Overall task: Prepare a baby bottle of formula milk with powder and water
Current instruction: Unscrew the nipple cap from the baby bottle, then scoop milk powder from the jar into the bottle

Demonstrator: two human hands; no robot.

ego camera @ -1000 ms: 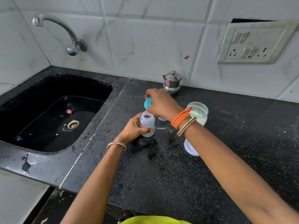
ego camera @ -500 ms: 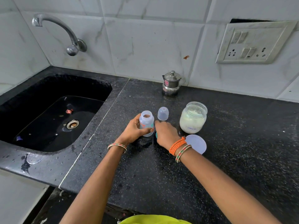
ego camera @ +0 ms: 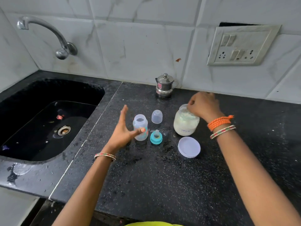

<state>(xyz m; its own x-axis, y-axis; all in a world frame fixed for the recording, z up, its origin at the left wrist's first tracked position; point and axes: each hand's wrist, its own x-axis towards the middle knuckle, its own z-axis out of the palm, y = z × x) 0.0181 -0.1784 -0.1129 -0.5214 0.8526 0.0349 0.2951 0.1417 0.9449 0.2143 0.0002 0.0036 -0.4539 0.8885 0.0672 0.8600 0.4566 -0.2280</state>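
The fingers of the left hand (ego camera: 122, 133) are spread wide, palm turned toward the centre of the frame, with only the thumb tip lying across the front of the open baby bottle (ego camera: 140, 127); nothing is gripped. The right hand (ego camera: 202, 105) has its fingers curled together over the mouth of the open jar of white powder (ego camera: 185, 123), right of centre; whether they pinch anything inside cannot be told.

The baby bottle stands upright and uncapped at the centre of the black speckled countertop (ego camera: 162, 176). Just to its right stands the teal collar with its teat (ego camera: 156, 137) pointing up, and just behind that the clear dome cap (ego camera: 157, 116) stands upright. The jar's round lid (ego camera: 189, 147) lies flat below the jar, toward the lower right. A small steel lidded pot (ego camera: 164, 85) stands against the tiled wall at upper centre. The black sink (ego camera: 48, 121) fills the left, with the tap (ego camera: 48, 35) at upper left and a switch panel (ego camera: 241, 46) at upper right.
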